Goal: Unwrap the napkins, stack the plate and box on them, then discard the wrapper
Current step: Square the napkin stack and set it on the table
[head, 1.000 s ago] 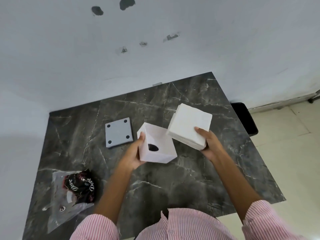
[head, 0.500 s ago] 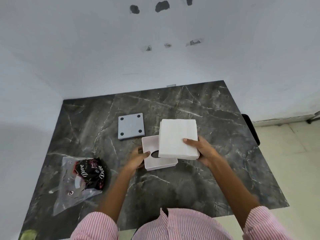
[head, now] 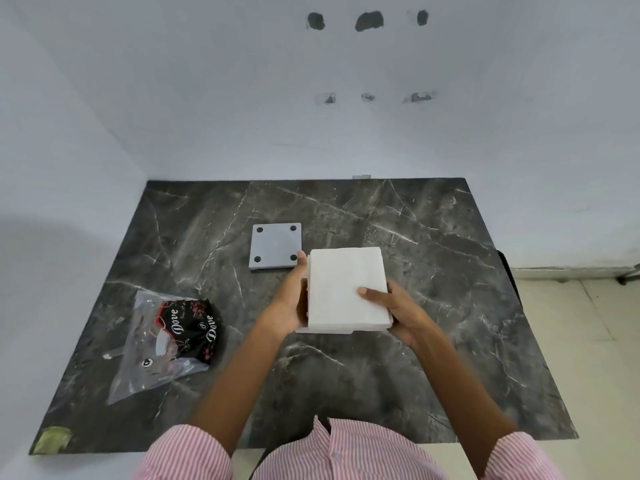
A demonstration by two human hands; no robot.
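Observation:
A white stack of napkins point(head: 346, 285) lies over the white box point(head: 325, 329), which shows only as a thin edge below and to the left of the stack. My right hand point(head: 398, 310) grips the stack from the right, thumb on top. My left hand point(head: 291, 299) presses flat against the left side of the box and stack. The grey square plate point(head: 275, 245), with black dots at its corners, lies flat just behind my left hand. The clear plastic wrapper point(head: 166, 341) with black "Dove" print lies crumpled at the front left.
Everything sits on a dark marble table point(head: 433, 358) pushed into a white wall corner. A greenish scrap point(head: 52, 439) lies at the front left corner. A black object point(head: 505, 268) sits beside the table's right edge, over a tiled floor.
My right hand has carried the napkin stack left and down over the box, covering its opening. My left hand has shifted from holding the tilted box to pressing its left side.

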